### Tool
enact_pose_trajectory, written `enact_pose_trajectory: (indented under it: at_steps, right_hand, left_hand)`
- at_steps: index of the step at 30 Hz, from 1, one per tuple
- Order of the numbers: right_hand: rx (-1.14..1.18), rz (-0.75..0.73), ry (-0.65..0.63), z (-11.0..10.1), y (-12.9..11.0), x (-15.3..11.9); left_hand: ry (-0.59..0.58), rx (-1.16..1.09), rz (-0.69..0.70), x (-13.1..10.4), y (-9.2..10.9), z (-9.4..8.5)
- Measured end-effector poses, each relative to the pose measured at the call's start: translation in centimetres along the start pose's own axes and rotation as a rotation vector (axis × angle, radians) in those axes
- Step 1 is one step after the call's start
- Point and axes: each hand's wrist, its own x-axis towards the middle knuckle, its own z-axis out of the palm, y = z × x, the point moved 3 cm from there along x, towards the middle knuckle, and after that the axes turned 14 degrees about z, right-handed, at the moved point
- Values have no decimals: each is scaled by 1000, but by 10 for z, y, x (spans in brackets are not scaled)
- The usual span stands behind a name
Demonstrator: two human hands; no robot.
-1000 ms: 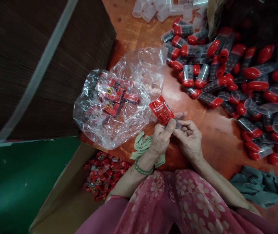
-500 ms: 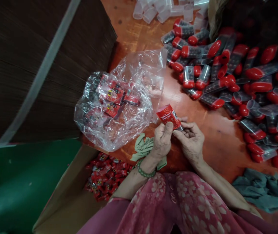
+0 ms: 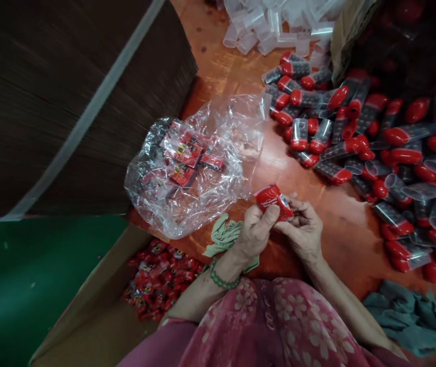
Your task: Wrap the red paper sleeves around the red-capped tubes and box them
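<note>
A small red printed sleeve (image 3: 273,200), with white lettering and a barcode, is held between both hands just in front of my body. My left hand (image 3: 256,229) pinches it from the left, thumb across its face. From the right, the curled fingers and thumb of my right hand (image 3: 305,228) grip its lower right end; what sits inside the sleeve is hidden. To the left, a crinkled clear plastic bag (image 3: 214,201) holds several flat red printed packs (image 3: 187,153). A pale green cloth (image 3: 223,234) lies beside my left wrist.
Many clear tubes with red caps (image 3: 334,173) are heaped at right. Translucent open tubes (image 3: 267,33) lie at the back. A tall dark carton (image 3: 69,76) stands left. Below it, an open cardboard box (image 3: 88,311) contains red wrapped pieces (image 3: 160,280). A dark green cloth (image 3: 409,316) lies lower right.
The sleeve's upper end, which stood open, now looks flatter and tilted. Both hands and the sleeve sit slightly lower in view. The whole view has shifted a little.
</note>
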Motion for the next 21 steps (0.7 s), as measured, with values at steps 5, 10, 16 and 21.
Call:
enact_pose_trajectory:
  at_steps: [5, 10, 16, 21]
  right_hand:
    - [-50, -56, 2, -6, -1, -4]
    - [-92, -107, -95, 0, 4, -10]
    - [-551, -199, -407, -3, -1, -19]
    - [-1029, -498, -152, -38, -18, -6]
  left_hand:
    - [-86, 34, 64, -9, 1, 2]
    - [-152, 89, 92, -16, 13, -2]
    - [-94, 476, 40, -74, 67, -52]
    - [191, 1240, -62, -168, 142, -163]
